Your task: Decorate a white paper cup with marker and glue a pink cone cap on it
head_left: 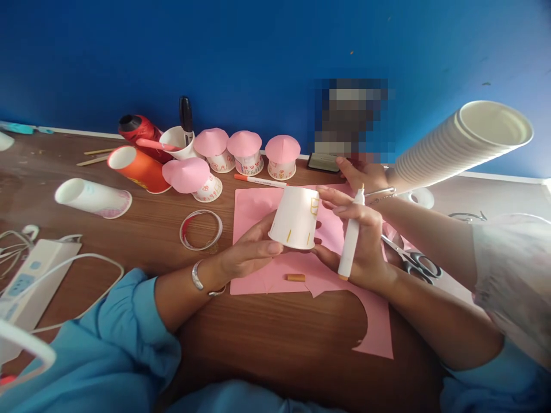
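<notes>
A white paper cup (296, 218), upside down with its rim low, carries yellow-brown marker lines: a small window shape and short strokes near the rim. My left hand (253, 246) grips it from the left side. Against its right side rest the fingertips of my right hand (365, 246), which also holds a white marker (351, 235) between its fingers, bare tip upward. Below the cup, the brown marker cap (295, 277) lies on a cut sheet of pink paper (253, 278). An orange-capped marker (260, 180) lies behind the cup.
Cups with pink cone roofs (283, 155) line the wall, one tipped over (189, 178). Another person's hand (361, 172) touches a phone (323, 163) at the back. Right are stacked cups (462, 143) and scissors (415, 264); left, a tape ring (201, 230) and power strip (37, 281).
</notes>
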Tool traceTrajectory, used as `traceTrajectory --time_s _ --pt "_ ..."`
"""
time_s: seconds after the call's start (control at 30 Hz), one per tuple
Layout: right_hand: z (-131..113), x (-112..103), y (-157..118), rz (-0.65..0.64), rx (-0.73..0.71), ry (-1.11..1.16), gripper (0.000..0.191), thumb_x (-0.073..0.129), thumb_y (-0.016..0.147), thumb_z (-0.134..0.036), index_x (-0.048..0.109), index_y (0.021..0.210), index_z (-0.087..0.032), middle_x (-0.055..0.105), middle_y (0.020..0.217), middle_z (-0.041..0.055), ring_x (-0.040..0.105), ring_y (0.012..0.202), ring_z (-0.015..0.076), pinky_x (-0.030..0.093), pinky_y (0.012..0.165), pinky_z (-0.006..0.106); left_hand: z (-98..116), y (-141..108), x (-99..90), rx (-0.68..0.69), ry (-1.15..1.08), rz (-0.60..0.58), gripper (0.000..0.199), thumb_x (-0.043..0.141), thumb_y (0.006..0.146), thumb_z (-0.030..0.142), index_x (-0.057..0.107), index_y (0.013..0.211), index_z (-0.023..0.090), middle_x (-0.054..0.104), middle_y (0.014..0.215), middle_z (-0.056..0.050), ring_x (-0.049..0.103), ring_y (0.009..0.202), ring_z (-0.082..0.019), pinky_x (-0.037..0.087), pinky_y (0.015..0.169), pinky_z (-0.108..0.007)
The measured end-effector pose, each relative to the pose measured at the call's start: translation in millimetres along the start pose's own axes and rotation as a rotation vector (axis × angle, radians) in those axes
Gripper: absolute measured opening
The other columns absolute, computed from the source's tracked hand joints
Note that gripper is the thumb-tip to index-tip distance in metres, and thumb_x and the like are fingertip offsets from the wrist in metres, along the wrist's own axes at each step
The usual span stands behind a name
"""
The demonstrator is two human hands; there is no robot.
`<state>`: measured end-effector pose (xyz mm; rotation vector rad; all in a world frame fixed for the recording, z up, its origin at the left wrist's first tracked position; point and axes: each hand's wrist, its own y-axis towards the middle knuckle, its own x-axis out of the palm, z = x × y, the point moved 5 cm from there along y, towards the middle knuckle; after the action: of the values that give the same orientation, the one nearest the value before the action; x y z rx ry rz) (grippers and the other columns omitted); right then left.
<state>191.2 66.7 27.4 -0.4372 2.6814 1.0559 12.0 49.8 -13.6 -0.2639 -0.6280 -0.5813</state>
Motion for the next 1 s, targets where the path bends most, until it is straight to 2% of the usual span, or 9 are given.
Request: traceTrajectory --time_s 0.17,0.23,0.3,0.4,0.5,0.63,0.73,0.87,1.0 --pt "0 -1 -5 0.023 0.01 -0.049 0.066 0.084 0.092 -0.03 0.048 0.147 -0.037 0.06 0.157 0.0125 0.057 0.149 0.0363 0.055 0.116 0.067 4 2 0.0 0.009 0.01 0.033 0.054 0.085 0.084 0.042 0.069 0.134 0.026 0.078 0.133 -0.013 0.065 0.14 -0.041 0.045 0.122 -0.063" --pt "-8 -7 -7 0.087 -0.015 -0.087 0.061 0.079 0.097 -0.037 0.051 0.152 -0.035 0.068 0.139 0.0128 0.067 0.131 0.0363 0.06 0.105 0.064 5 3 -2.0 0.013 -0.011 0.041 0.055 0.085 0.084 0.038 0.068 0.135 0.027 0.078 0.133 -0.012 0.067 0.138 -0.04 0.046 0.121 -0.063" --pt "-22 -13 -7 0.121 -0.069 -0.136 0.051 0.063 0.106 -0.045 0.055 0.154 -0.03 0.071 0.108 0.0092 0.072 0.097 0.0291 0.065 0.085 0.053 5 3 -4.0 0.015 -0.035 0.047 0.06 0.085 0.083 0.035 0.066 0.139 0.028 0.079 0.132 -0.011 0.069 0.136 -0.04 0.047 0.121 -0.063" --pt "-44 -14 -3 -0.013 -0.116 -0.169 0.043 0.05 0.112 -0.043 0.065 0.149 -0.025 0.064 0.089 0.0049 0.067 0.075 0.0205 0.063 0.063 0.037 6 4 -6.1 0.007 -0.056 0.062 0.066 0.084 0.082 0.035 0.063 0.144 0.028 0.08 0.129 -0.011 0.07 0.134 -0.04 0.047 0.121 -0.062" --pt "-53 -12 4 -0.13 -0.026 -0.096 0.028 0.061 0.104 -0.023 0.07 0.131 -0.024 0.07 0.087 0.0043 0.07 0.073 0.0192 0.063 0.064 0.034 6 5 -7.3 -0.003 -0.047 0.085 0.067 0.084 0.08 0.033 0.063 0.144 0.026 0.08 0.129 -0.012 0.072 0.131 -0.039 0.049 0.119 -0.06" --pt "-47 -10 3 -0.029 0.166 -0.007 0.022 0.065 0.097 -0.01 0.062 0.111 -0.027 0.072 0.085 0.0016 0.074 0.075 0.0189 0.062 0.062 0.032 7 5 -7.2 -0.002 -0.024 0.092 0.068 0.086 0.078 0.032 0.064 0.142 0.027 0.081 0.125 -0.011 0.072 0.131 -0.038 0.048 0.12 -0.061" --pt "-40 -4 -10 0.053 0.157 -0.02 0.016 0.069 0.098 -0.016 0.062 0.107 -0.028 0.075 0.087 0.0031 0.074 0.074 0.02 0.063 0.063 0.035 7 6 -6.2 -0.008 -0.004 0.082 0.065 0.086 0.079 0.034 0.065 0.141 0.027 0.081 0.123 -0.01 0.068 0.136 -0.039 0.045 0.123 -0.063" --pt "2 -10 -15 0.074 0.214 -0.055 0.016 0.079 0.097 -0.035 0.066 0.104 -0.03 0.076 0.09 0.0032 0.072 0.068 0.0194 0.062 0.058 0.036 6 7 -5.1 -0.004 -0.003 0.077 0.066 0.087 0.078 0.034 0.065 0.139 0.027 0.078 0.132 -0.012 0.064 0.141 -0.04 0.044 0.123 -0.064" --pt "94 -43 20 0.109 0.344 -0.138 0.038 0.084 0.09 -0.057 0.061 0.079 -0.029 0.063 0.066 -0.0024 0.064 0.057 0.0183 0.052 0.046 0.034 4 7 -6.6 -0.006 0.003 0.094 0.065 0.087 0.078 0.031 0.065 0.139 0.028 0.078 0.133 -0.011 0.064 0.141 -0.039 0.045 0.123 -0.062"
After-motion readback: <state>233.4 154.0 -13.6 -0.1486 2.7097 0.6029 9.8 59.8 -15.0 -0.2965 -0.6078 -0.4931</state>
